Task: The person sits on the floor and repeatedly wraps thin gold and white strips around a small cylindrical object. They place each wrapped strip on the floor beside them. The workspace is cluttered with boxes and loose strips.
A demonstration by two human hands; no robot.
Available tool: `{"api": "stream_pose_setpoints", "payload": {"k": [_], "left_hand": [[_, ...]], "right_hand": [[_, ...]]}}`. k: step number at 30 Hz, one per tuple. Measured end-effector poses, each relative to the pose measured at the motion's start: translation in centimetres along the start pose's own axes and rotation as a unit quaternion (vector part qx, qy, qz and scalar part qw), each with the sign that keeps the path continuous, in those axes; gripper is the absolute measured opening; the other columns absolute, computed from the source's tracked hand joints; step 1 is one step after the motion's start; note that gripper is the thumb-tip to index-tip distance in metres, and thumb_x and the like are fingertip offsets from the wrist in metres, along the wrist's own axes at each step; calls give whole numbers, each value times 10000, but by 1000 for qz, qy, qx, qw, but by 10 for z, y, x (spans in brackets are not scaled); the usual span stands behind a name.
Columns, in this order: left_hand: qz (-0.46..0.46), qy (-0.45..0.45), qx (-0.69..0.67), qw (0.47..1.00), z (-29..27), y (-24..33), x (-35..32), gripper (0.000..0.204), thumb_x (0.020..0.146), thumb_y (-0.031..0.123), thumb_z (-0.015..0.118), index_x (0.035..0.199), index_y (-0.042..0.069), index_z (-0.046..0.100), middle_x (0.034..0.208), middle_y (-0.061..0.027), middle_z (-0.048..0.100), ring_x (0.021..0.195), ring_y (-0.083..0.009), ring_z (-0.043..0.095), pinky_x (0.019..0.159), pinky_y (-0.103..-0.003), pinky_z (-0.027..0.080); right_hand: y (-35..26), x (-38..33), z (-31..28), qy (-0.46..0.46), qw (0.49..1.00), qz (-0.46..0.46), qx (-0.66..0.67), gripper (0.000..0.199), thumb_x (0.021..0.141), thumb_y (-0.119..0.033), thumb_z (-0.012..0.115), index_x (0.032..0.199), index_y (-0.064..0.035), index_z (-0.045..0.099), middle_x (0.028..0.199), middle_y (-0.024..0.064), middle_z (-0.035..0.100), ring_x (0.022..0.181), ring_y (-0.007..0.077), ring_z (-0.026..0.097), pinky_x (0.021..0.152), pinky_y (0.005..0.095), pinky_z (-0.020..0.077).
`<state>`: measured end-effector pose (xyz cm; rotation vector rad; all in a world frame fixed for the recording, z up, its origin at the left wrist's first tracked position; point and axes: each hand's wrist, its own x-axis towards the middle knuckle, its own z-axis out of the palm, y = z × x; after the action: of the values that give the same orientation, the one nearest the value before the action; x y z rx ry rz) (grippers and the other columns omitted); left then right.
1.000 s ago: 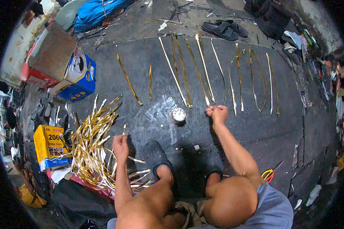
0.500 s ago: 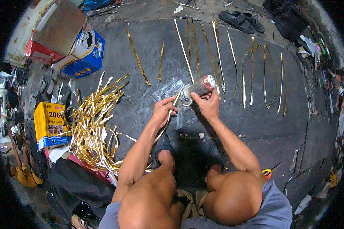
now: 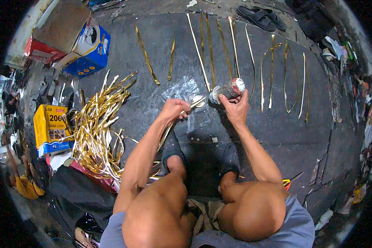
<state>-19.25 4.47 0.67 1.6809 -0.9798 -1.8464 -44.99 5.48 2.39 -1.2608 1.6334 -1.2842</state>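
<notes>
My left hand (image 3: 174,110) pinches a narrow gold-and-white strip (image 3: 194,103) near its end; the strip's tail trails back under my left forearm. Just below that end is a small round white patch or disc (image 3: 199,101), and I cannot tell which it is. My right hand (image 3: 236,110) is closed around a grimy, crusted cylindrical container (image 3: 226,92), tilted on its side, one end red and white, the other whitish. Beyond my hands, several gold and white strips (image 3: 211,53) lie spread in a row on the dark board (image 3: 153,41).
At left lies a big tangled heap of gold strips (image 3: 97,128), beside a yellow-and-blue box (image 3: 49,128). An open blue cardboard box (image 3: 89,51) stands at the far left. Black sandals (image 3: 260,17) lie at the far right; orange-handled scissors (image 3: 288,182) are beside my right knee.
My right hand has moved the container right, away from the strip. My left hand stays near the same spot, with the strip's end now turned to point right.
</notes>
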Motion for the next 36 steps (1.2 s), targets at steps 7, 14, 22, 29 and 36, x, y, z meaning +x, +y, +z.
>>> {"api": "stream_pose_setpoints", "payload": {"k": [7,14,22,29,36], "left_hand": [[41,18,128,991,5,-4,41,89,801,81,727,837,11,769,610,-32,640,505,-113,557,487,-289,433],[402,126,260,869,26,-2,14,620,687,110,787,1271,5,608,1210,-179,628,1132,-327,630,975,-420,507],[413,111,196,882,46,9,5,592,713,31,764,1273,9,575,1111,-178,682,1054,-346,683,944,-394,528],[420,95,229,873,46,9,9,514,731,-6,698,1232,21,586,1149,-204,652,1114,-406,623,953,-443,509],[424,84,256,865,35,5,4,558,710,-24,663,1260,2,570,1181,-217,630,1136,-416,615,983,-457,511]], "right_hand": [[0,-10,40,-140,975,-88,-146,632,797,-306,848,1222,-28,472,950,196,732,762,342,746,677,440,596],[9,-17,44,-143,941,-207,-227,640,795,-178,823,1322,-38,489,1049,201,681,890,331,711,761,422,572],[40,10,39,-137,982,5,-133,390,822,-53,709,1188,-21,579,1064,178,694,891,282,692,776,410,544],[81,49,55,-152,968,192,-49,320,758,22,727,1047,-43,607,818,76,686,754,190,679,703,344,541],[-59,55,-33,-99,902,260,331,142,876,58,667,913,-53,586,824,17,589,688,101,543,575,223,415]]}}
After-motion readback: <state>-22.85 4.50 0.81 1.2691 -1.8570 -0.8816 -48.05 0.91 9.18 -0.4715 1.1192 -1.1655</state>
